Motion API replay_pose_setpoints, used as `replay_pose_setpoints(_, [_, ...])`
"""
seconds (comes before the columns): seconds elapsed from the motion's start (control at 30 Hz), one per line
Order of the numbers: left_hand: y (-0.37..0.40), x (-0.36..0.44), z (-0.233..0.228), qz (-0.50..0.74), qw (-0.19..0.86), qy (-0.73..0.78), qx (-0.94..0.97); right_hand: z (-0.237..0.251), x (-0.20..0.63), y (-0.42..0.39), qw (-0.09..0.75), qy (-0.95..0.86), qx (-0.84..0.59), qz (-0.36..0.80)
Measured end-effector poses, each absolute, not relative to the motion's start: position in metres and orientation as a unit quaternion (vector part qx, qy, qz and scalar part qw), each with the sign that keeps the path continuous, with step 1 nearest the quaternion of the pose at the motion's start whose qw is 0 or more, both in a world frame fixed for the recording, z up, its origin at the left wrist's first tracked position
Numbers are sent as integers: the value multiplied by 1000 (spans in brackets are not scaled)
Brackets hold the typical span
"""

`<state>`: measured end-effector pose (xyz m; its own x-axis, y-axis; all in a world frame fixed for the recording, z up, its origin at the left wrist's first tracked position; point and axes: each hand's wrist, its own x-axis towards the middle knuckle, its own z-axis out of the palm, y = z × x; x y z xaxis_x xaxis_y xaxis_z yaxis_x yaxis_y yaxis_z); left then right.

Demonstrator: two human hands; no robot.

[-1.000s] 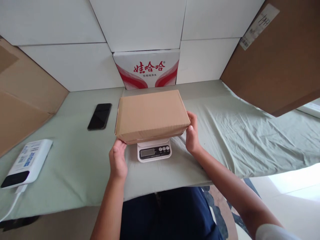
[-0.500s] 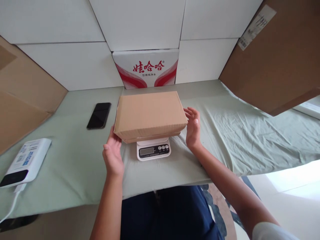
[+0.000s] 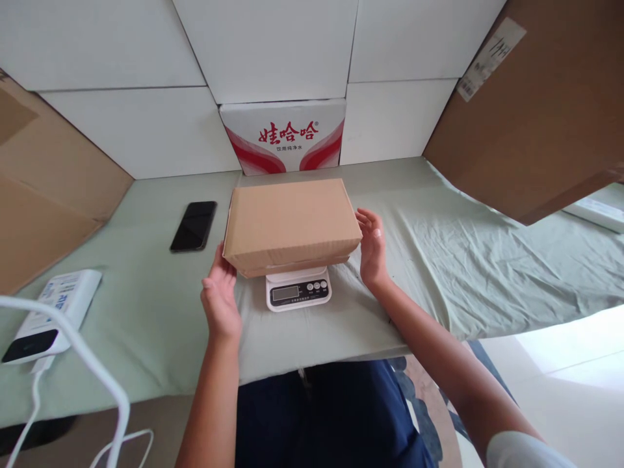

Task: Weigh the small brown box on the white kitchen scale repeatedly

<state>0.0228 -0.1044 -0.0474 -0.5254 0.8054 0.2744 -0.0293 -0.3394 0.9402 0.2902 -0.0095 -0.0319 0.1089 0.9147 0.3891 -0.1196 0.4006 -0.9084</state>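
Note:
A closed brown cardboard box (image 3: 292, 218) sits over a small white digital scale (image 3: 298, 290), hiding most of its platform. The scale's front panel shows a grey display and several round buttons; I can read no figure on it. At the box's lower left corner, my left hand (image 3: 221, 296) holds its side, the fingertips partly hidden by the cardboard. My right hand (image 3: 373, 250) is at the opposite end with curved fingers against the right edge, some of them behind it. Together the two hands flank the box.
Left of the box lies a black phone (image 3: 194, 225). A white device (image 3: 56, 312) with a white cable (image 3: 92, 361) is at far left. A red-and-white carton (image 3: 287, 136) stands behind. Large cardboard pieces (image 3: 541, 117) flank the green cloth (image 3: 439, 260).
A white cable loop has come into view at the lower left. My hands, the box and the scale keep their places; the view has shifted slightly.

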Motion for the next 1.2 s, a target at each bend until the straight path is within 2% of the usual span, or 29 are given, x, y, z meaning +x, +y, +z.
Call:
replay_pose_setpoints(0.2, [-104, 22, -49, 718, 292, 500, 386, -31, 290, -10, 646, -538, -352, 411])
replay_pose_setpoints(0.5, [-105, 24, -59, 689, 305, 530, 389, -18, 281, -30, 601, -601, -340, 402])
replay_pose_setpoints(0.7, [-92, 25, -20, 718, 283, 478, 419, 1, 275, -20, 624, -601, -336, 369])
replay_pose_setpoints(0.87, [-30, 12, 7, 717, 312, 437, 444, 14, 263, 27, 642, -618, -281, 357])
replay_pose_setpoints(1.0, [16, 6, -19, 719, 343, 444, 409, -5, 249, 63, 632, -623, -299, 349])
replay_pose_setpoints(1.2, [27, 5, -53, 705, 376, 463, 383, -39, 241, 78, 613, -611, -335, 373])
